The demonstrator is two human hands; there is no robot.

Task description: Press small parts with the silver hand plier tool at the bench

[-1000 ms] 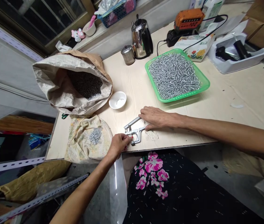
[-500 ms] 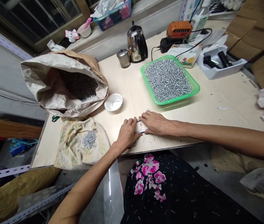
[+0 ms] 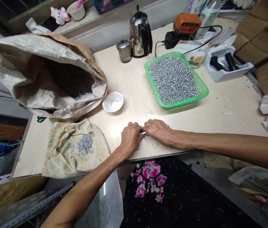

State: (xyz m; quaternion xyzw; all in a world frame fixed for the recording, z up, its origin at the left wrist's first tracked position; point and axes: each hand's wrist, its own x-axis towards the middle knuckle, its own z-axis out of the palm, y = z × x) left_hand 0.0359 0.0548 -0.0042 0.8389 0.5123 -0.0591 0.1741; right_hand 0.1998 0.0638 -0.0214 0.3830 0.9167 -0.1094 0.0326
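Your left hand [image 3: 131,138] wraps most of the metal hand tool [image 3: 142,133] near the table's [image 3: 134,79] front edge, your right [image 3: 158,131] grasping its handle end, long axis running left-right.

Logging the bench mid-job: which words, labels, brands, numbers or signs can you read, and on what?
"20V", upside down, on the orange battery.
White bottle: print too blurred to read.
Flowered box: print too small to read.

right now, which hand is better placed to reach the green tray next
Probably right: the right hand lies nearer the green tray; the left hand is farther off. Both hold the metal tool.
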